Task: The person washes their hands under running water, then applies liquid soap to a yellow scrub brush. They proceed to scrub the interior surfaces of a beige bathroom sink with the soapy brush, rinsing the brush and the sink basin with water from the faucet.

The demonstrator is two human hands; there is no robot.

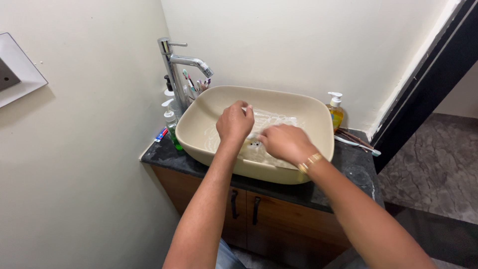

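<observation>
Both my hands are inside a beige countertop basin [318,124] whose inner surface is streaked with white foam [276,122]. My left hand [234,122] is curled into a fist over the basin's back-left part, with a small white bit showing at its fingertips that I cannot identify. My right hand [285,143], with a gold bracelet [309,162] on the wrist, is palm-down on the basin floor right beside the drain [255,144]. Its fingers point down, and whatever is under them is hidden.
A tall chrome tap [172,65] stands at the back left with toothbrushes [191,82] and pump bottles [172,124] beside it. A yellow soap dispenser [336,112] and a toothbrush [356,143] lie on the dark counter [358,174] at right. Wooden cabinet doors [259,219] are below.
</observation>
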